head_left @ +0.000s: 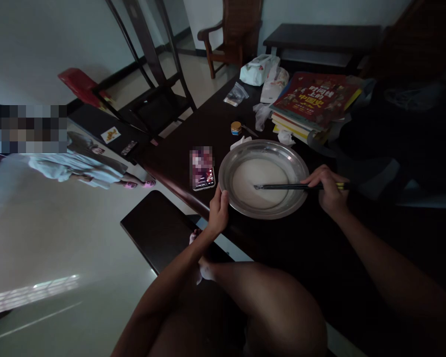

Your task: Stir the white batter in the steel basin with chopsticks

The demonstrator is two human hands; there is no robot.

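Observation:
A round metal plate (299, 163) with pale white food in its middle lies on the dark wooden table (297, 248). My left hand (218, 209) grips the plate's near-left rim. My right hand (329, 190) holds a pair of dark chopsticks (282, 187) whose tips reach into the white food near the plate's centre.
A phone (202, 168) lies left of the plate. Behind it are a small yellow-lidded jar (236, 128), crumpled tissue (241, 142), a stack of books (312, 101) and plastic bags (259, 69). A dark bench (158, 228) stands under me. Another person stands at the far left.

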